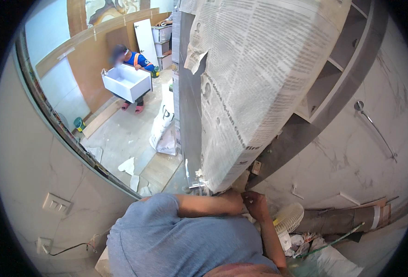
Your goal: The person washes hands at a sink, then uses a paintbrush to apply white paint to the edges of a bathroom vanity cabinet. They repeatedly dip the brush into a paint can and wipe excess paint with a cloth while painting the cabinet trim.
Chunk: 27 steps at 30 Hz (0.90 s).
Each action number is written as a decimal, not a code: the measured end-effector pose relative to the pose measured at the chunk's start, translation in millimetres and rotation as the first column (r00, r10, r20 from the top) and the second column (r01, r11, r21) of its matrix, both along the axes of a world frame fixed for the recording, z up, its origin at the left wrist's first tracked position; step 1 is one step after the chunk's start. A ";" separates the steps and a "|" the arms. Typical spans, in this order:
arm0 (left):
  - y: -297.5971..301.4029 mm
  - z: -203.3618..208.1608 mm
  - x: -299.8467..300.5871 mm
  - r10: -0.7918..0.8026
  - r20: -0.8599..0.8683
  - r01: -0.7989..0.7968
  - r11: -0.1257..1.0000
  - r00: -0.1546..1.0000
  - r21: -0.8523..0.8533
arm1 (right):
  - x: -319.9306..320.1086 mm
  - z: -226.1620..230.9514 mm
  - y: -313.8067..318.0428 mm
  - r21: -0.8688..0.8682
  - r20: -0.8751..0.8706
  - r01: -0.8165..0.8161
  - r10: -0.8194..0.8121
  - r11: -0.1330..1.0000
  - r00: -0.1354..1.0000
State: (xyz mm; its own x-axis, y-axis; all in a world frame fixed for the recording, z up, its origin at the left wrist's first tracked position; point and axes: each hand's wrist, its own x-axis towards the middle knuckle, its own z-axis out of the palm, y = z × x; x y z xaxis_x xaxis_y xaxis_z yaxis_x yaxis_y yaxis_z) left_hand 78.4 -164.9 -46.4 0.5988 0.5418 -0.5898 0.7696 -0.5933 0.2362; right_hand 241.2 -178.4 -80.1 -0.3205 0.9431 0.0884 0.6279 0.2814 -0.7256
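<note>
A tall panel, perhaps a door, covered in newspaper (255, 87) stands upright close in front of me. Its paper is torn near the upper left. My left arm reaches across my grey shirt, and my left hand (232, 199) is at the panel's lower end, its fingers mostly hidden. Just right of it is my right hand (256, 206), with bent fingers drawn together. Whatever those fingers hold is too small or hidden to make out. Shiny metal hardware (198, 182) shows at the panel's lower left corner.
Through the opening, a co-worker (139, 60) holds a white drawer box (128, 82). A white sack (165, 122) stands by the doorway. To the right are grey shelving (326, 87), a white fan (289, 218), a green stick (331, 240) and bagged scraps. Loose wires (75, 247) hang at left.
</note>
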 end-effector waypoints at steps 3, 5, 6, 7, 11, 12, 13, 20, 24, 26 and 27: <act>-5.8 -7.5 -10.9 0.201 0.060 -0.202 0.979 0.978 0.013 | -3.7 1.5 1.9 -0.042 0.021 -0.054 0.055 0.998 0.998; -9.4 -5.2 -23.9 0.274 0.177 -0.289 0.955 0.945 0.062 | -6.3 3.8 2.2 -0.051 0.018 -0.086 0.087 0.995 0.996; -9.7 -4.3 -32.6 0.264 0.266 -0.303 0.945 0.927 0.119 | -7.1 4.8 2.5 -0.020 0.015 -0.111 0.111 0.994 0.994; -11.0 -3.8 -41.6 0.247 0.353 -0.323 0.930 0.903 0.174 | -7.8 5.1 3.0 0.009 0.013 -0.136 0.136 0.991 0.991; -25.7 13.9 -79.3 0.306 0.427 -0.435 0.867 0.851 0.245 | -12.4 -3.0 11.2 -0.098 0.045 -0.110 0.114 0.989 0.992; -28.3 17.9 -85.2 0.339 0.393 -0.448 0.864 0.855 0.230 | -13.1 -6.1 13.9 -0.077 0.057 -0.135 0.140 0.988 0.989; -32.3 20.0 -92.6 0.375 0.347 -0.462 0.860 0.860 0.215 | -15.7 -10.7 16.6 -0.059 0.060 -0.165 0.168 0.985 0.984; -38.6 42.8 -129.8 0.683 0.167 -0.702 0.701 0.711 0.127 | -24.9 -0.9 24.7 -0.081 0.031 -0.237 0.240 0.968 0.970; -23.1 40.8 -163.0 0.810 0.077 -0.799 0.549 0.581 0.247 | -4.8 -15.8 28.4 -0.138 0.094 -0.210 0.223 0.968 0.970; -7.2 41.9 -186.3 0.806 -0.198 -0.784 0.590 0.557 0.193 | -1.9 -18.2 28.3 -0.160 0.125 -0.219 0.240 0.962 0.963; -7.6 36.0 -202.8 0.785 -0.176 -0.753 0.620 0.595 0.220 | -1.9 -15.8 30.0 -0.136 0.136 -0.236 0.254 0.962 0.958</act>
State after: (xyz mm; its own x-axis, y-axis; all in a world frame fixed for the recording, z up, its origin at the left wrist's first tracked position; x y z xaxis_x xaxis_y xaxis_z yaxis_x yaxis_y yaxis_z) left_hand -124.4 -172.4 -10.4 -0.2183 0.8047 -0.5521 0.9709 0.2364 -0.0393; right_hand 239.4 -148.4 -95.8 -0.5441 0.8347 -0.0850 0.6547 0.3589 -0.6653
